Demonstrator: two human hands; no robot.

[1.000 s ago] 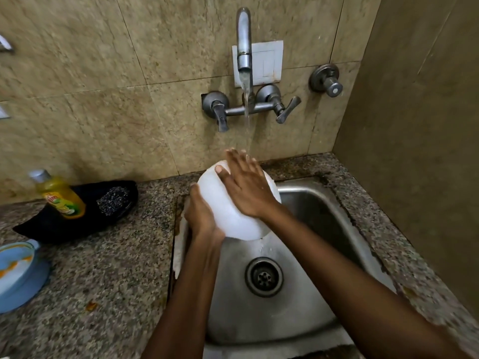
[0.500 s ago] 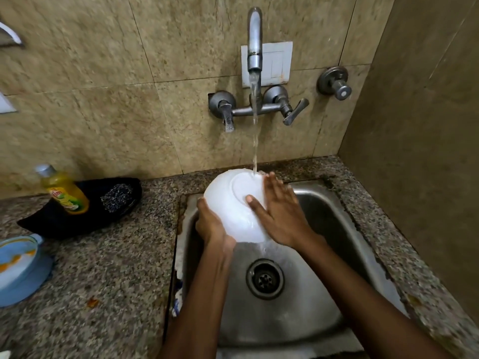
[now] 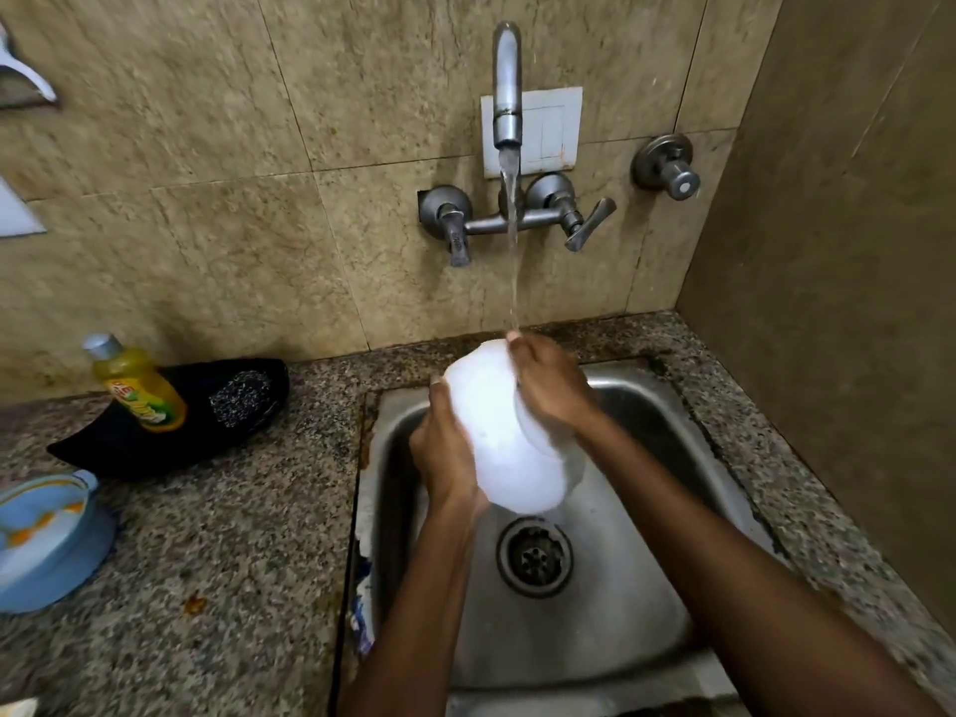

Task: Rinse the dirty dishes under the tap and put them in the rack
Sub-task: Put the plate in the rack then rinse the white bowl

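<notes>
Over a steel sink (image 3: 646, 587) set in a speckled granite counter (image 3: 233, 561), two hands hold a white bowl (image 3: 496, 437), blurred by motion, beneath a thin stream of water (image 3: 513, 261) falling from a wall tap (image 3: 507, 90). Left hand (image 3: 445, 458) grips the bowl's near side; right hand (image 3: 548, 385) curls around its far edge, fingertips under the stream. On the counter to the left sit a yellow soap bottle (image 3: 137, 385), a black tray (image 3: 170, 432) holding a scrubber (image 3: 240, 401), and a blue dish (image 3: 46, 540).
</notes>
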